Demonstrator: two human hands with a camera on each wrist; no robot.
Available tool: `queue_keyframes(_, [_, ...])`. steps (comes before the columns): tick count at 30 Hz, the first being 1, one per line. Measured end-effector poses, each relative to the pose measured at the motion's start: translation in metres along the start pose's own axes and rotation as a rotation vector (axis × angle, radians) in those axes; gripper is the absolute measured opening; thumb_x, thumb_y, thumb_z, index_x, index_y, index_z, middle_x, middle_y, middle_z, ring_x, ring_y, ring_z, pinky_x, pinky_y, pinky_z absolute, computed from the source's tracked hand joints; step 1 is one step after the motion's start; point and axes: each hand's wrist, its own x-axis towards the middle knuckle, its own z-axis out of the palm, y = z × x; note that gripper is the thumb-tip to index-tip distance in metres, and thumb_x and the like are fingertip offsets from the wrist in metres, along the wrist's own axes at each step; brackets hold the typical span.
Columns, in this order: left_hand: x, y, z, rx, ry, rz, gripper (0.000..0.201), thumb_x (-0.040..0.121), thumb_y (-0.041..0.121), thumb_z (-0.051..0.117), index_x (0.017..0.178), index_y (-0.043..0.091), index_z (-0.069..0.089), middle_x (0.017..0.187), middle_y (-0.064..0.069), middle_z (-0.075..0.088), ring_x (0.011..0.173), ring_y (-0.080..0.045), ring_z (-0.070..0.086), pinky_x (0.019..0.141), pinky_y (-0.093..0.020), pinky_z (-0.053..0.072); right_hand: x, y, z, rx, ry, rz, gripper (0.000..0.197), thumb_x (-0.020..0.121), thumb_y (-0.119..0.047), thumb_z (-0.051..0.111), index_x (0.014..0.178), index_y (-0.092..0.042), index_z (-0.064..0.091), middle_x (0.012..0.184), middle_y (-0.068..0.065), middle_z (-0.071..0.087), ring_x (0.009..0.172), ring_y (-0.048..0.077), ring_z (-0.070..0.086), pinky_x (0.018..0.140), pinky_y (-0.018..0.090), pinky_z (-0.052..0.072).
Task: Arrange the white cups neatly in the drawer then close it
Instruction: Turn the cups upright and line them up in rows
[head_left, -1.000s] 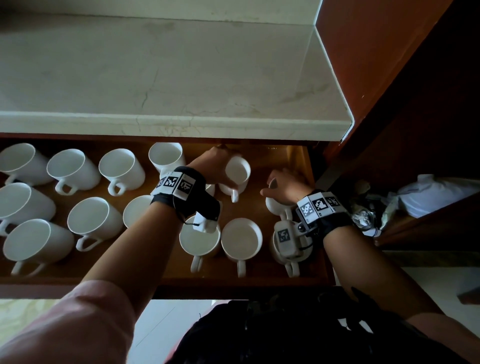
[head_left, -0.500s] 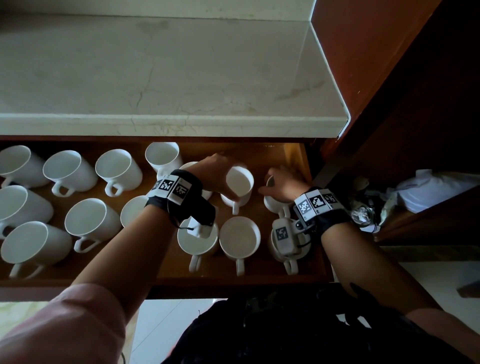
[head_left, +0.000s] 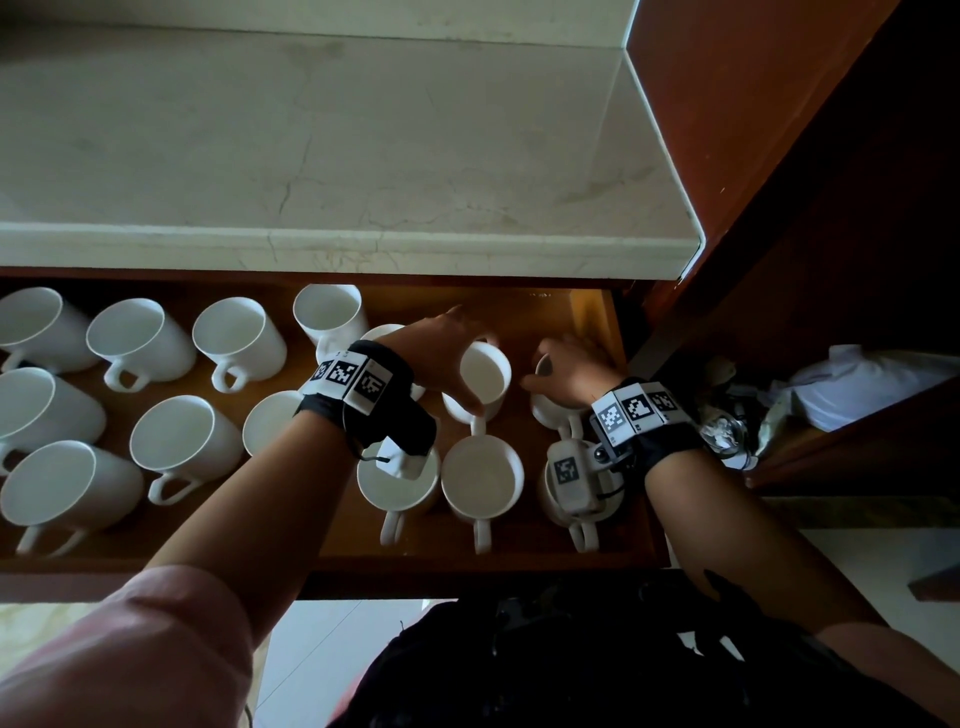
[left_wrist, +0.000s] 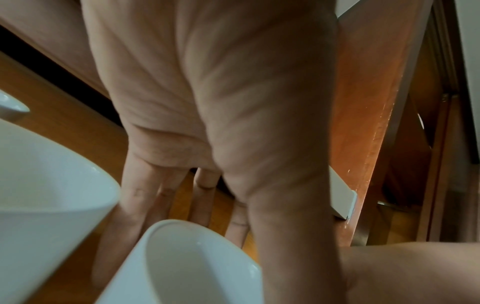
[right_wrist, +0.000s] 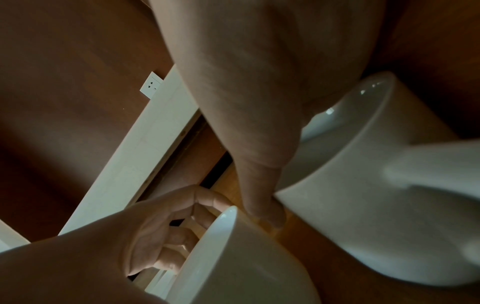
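Observation:
The wooden drawer is pulled open and holds several white cups. My left hand grips one white cup by its rim in the middle-right of the drawer, fingers on the far side and thumb on the near side. The left wrist view shows that cup below the fingers. My right hand is curled over another white cup by the drawer's right wall. In the right wrist view its thumb lies down the side of this cup, whose handle faces the camera.
Three rows of cups fill the drawer's left half. Front-row cups stand with handles toward the drawer front. A marble countertop overhangs the drawer's back. A shelf with white cloth and clutter lies to the right.
My left hand has drawn its cup a little toward the drawer front and the front row. The right hand has stayed on its cup by the right wall.

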Motion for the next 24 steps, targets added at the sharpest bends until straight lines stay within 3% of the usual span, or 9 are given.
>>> queue_keyframes(7, [-0.0004,0.0025,-0.0024,0.035,-0.028,-0.008,0.097,0.051,0.053,0.087,0.133,0.029,0.042,0.132,-0.005,0.042,0.115,-0.027,0.053,0.092,-0.041,0.05,0.0005,-0.001,0.0006,-0.007,-0.006,0.002,0.049,0.085,-0.05,0.057,0.122,-0.019,0.051,0.13,0.009,0.046,0.121,0.029,0.044,0.098,0.041,0.038])
queue_keyframes(16, [-0.004,0.007,-0.0044,0.037,-0.038,0.002,0.098,0.053,0.052,0.087,0.135,0.027,0.04,0.134,-0.005,0.043,0.117,-0.025,0.052,0.09,-0.034,0.047,-0.0014,-0.001,-0.0011,-0.013,0.003,0.005,0.051,0.086,-0.049,0.056,0.127,-0.019,0.049,0.134,0.009,0.044,0.124,0.028,0.042,0.099,0.04,0.036])
queue_keyframes(24, [-0.0051,0.008,-0.004,0.042,-0.046,-0.001,0.099,0.053,0.051,0.087,0.136,0.025,0.039,0.134,-0.006,0.041,0.116,-0.027,0.053,0.091,-0.036,0.049,-0.002,-0.0017,-0.0012,-0.011,-0.01,0.011,0.052,0.087,-0.049,0.056,0.129,-0.019,0.047,0.135,0.01,0.042,0.126,0.03,0.04,0.101,0.041,0.035])
